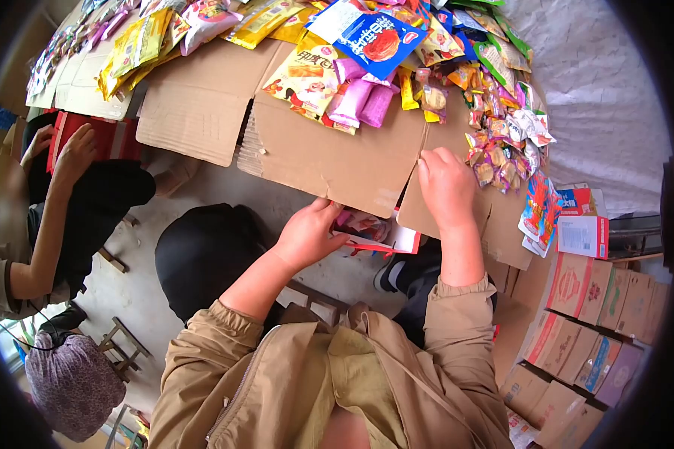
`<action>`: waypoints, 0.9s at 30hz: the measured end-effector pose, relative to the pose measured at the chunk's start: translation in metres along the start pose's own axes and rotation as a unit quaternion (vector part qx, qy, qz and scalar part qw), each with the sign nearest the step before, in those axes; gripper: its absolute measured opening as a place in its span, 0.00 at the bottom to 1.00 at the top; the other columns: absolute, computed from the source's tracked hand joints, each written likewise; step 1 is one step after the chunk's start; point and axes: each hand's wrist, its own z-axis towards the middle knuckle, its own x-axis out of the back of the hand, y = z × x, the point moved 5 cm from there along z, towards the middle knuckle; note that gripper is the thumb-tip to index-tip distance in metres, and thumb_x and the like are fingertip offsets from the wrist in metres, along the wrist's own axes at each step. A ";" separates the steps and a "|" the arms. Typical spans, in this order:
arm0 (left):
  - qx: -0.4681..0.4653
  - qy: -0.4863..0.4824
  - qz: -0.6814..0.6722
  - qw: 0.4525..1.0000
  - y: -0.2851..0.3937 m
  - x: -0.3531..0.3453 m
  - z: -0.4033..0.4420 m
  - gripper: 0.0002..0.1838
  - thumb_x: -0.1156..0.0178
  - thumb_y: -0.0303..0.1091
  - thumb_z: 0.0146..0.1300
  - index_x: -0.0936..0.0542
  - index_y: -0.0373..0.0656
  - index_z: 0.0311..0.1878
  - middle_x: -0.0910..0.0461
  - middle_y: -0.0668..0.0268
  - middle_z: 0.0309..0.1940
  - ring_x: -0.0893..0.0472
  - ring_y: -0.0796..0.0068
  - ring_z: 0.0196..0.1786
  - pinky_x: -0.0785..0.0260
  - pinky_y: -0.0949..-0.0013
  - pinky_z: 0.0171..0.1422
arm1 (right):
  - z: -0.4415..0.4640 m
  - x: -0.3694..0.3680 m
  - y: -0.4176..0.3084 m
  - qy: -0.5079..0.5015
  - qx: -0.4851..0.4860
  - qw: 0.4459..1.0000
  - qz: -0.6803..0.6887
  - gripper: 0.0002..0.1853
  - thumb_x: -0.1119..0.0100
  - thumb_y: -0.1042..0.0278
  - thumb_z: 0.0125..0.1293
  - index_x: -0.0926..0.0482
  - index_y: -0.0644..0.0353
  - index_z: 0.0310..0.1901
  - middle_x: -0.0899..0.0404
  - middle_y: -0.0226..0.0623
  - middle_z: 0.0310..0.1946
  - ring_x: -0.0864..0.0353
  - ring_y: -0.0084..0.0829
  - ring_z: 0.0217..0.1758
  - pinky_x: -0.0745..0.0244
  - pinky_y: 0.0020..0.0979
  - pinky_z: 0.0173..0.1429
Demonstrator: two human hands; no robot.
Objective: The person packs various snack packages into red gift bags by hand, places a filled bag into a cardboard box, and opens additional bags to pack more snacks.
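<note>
My left hand (311,233) is at the left end of a red-and-white box (403,238), its fingers closed at the box's edge, just under the cardboard's front edge. Wrapped snacks (363,224) lie inside the box, partly hidden by the cardboard. My right hand (448,187) rests on the cardboard (337,153) near a gap between two flaps, with its fingers curled in. Whatever those fingers may hold is hidden. Ahead of the hands are purple packets (363,101), a yellow snack bag (303,75) and a blue bag (374,41).
Small wrapped sweets (502,142) lie right of my right hand. Stacked cartons (577,329) stand at the lower right. To the left, another person's hands (75,153) are by a red box (66,127). A black rounded object (202,262) and a wooden stool (120,344) are below.
</note>
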 end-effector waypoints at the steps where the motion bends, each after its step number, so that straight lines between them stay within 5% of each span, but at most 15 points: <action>1: -0.002 0.000 0.000 1.000 0.000 -0.001 0.000 0.35 0.24 0.35 0.55 0.22 0.43 0.67 0.19 0.53 0.51 0.15 0.51 0.49 0.19 0.53 0.54 | 0.000 0.000 -0.001 0.006 0.004 1.000 0.001 0.04 0.32 0.70 0.64 0.18 0.57 0.38 0.22 0.38 0.34 0.17 0.45 0.41 0.21 0.46 0.44; 27: 0.012 -0.018 -0.001 1.000 0.001 -0.001 0.002 0.35 0.23 0.35 0.55 0.21 0.44 0.68 0.20 0.52 0.59 0.17 0.48 0.56 0.20 0.53 0.60 | 0.001 -0.009 -0.003 0.057 0.013 0.998 -0.027 0.05 0.31 0.73 0.56 0.20 0.56 0.30 0.23 0.35 0.30 0.17 0.41 0.36 0.20 0.42 0.38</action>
